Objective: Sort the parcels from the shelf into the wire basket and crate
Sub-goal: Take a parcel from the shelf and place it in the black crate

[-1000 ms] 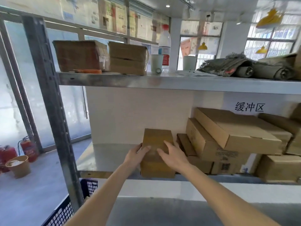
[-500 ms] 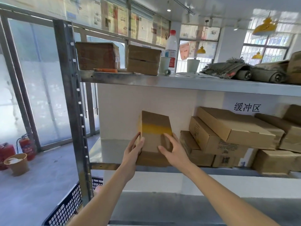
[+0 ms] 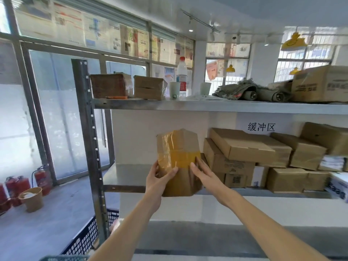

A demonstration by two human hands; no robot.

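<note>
Two hands hold a taped parcel (image 3: 178, 161) upright in front of the middle shelf (image 3: 128, 174).

The left hand (image 3: 160, 178) grips the parcel's lower left edge, thumb curled across the shiny tape on its face and fingers behind; the right hand (image 3: 204, 172) lies against its right side at about 3 o'clock with fingers nearly straight, pressing rather than curling (the fingertips reach the yellowish tape band). The parcel stands tall and slightly tilted, its bottom edge level with the shelf's front lip; whether it touches the shelf I cannot tell. At 3 o'clock from it, stacked cardboard boxes (image 3: 243, 147) fill the same shelf. At 7 o'clock, low beside the shelf post (image 3: 88, 140), sits a dark mesh crate (image 3: 84, 240).
</note>
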